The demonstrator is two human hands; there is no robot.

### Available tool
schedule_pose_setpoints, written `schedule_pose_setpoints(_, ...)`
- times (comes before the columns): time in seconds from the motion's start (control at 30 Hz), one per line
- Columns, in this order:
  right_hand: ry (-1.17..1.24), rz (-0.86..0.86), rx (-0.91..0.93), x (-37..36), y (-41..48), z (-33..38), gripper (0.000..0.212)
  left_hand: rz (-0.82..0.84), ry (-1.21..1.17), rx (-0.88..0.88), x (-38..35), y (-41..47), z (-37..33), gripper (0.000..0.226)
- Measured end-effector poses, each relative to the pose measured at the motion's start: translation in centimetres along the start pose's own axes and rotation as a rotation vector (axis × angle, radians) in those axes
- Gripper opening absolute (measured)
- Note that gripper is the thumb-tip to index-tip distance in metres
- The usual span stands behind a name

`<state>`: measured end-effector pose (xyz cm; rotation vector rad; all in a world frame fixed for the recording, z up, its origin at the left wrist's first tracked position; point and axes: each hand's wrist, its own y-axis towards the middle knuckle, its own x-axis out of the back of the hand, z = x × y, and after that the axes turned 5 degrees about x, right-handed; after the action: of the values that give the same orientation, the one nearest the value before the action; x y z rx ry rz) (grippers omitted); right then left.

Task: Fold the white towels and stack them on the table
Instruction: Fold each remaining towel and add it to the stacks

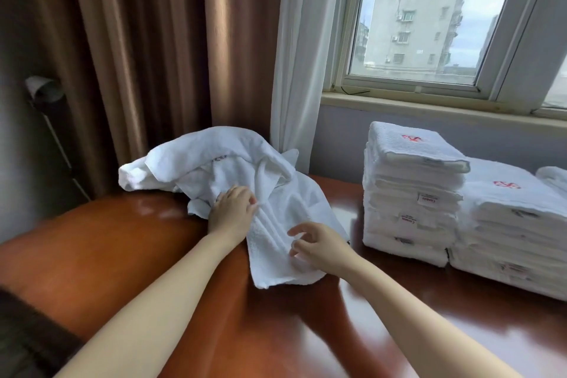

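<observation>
Both bare forearms are in, the left rising from the lower left, the right cutting in from the lower right, converging toward the middle. Left grip [233, 208] is the farther one out: palm down, wrist straight, fingers held close together and pointing away, tips bent slightly downward. Right grip [317, 246] sits nearer and just to the right of it, close but not touching, back of the hand up. Its fingers [297, 231] are spread and half-curled toward the left, a clear gap between thumb and forefinger, nothing pinched.
</observation>
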<state>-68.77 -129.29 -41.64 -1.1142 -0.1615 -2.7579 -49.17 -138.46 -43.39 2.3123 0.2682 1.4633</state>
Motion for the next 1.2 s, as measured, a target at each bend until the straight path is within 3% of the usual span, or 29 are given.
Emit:
schedule_pose_setpoints(0.13,0.238,-0.013,-0.051,0.4,-0.3,0.4,0.042,-0.233,-0.316,-0.044,2.4,-1.4,-3.3,0.018)
schedule_pose_setpoints(0.27,0.573,-0.100,-0.021,1.3,-0.5,1.7,0.044,-0.381,-0.553,-0.217,5.6,-3.2,-6.9,0.015)
schedule_pose_setpoints(0.4,0.968,-0.050,-0.004,2.8,-1.4,3.7,0.033,-0.216,-0.709,-0.396,7.4,-6.3,-11.0,0.019)
schedule_pose_setpoints(0.6,1.060,-0.120,0.139,4.8,-4.6,3.1,0.008,0.022,-0.734,-0.525,8.0,-9.1,-13.5,0.013)
schedule_pose_setpoints(0.67,0.957,-0.207,0.112,5.5,-5.6,2.4,0.022,-0.025,-0.709,-0.532,8.1,-9.7,-14.3,0.017)
schedule_pose_setpoints(0.8,0.734,-0.371,0.009,7.7,-8.0,2.1,0.045,-0.122,-0.650,-0.369,8.1,-9.5,-15.6,0.018)
schedule_pose_setpoints(0.9,0.763,-0.528,-0.026,9.1,-10.4,1.4,0.051,0.188,-0.272,-0.338,7.2,-8.9,-15.9,0.051)
schedule_pose_setpoints(0.97,0.760,-0.607,-0.040,10.1,-11.9,1.0,0.045,0.346,-0.140,-0.370,6.5,-9.2,-16.2,0.060)
schedule_pose_setpoints(1.07,0.761,-0.686,-0.035,11.1,-14.0,1.0,0.047,0.172,-0.164,-0.347,6.6,-9.1,-16.8,0.051)
schedule_pose_setpoints(1.2,0.776,-0.802,-0.021,12.5,-16.2,1.2,0.049,-0.182,-0.007,-0.127,9.3,-5.9,-16.4,0.044)
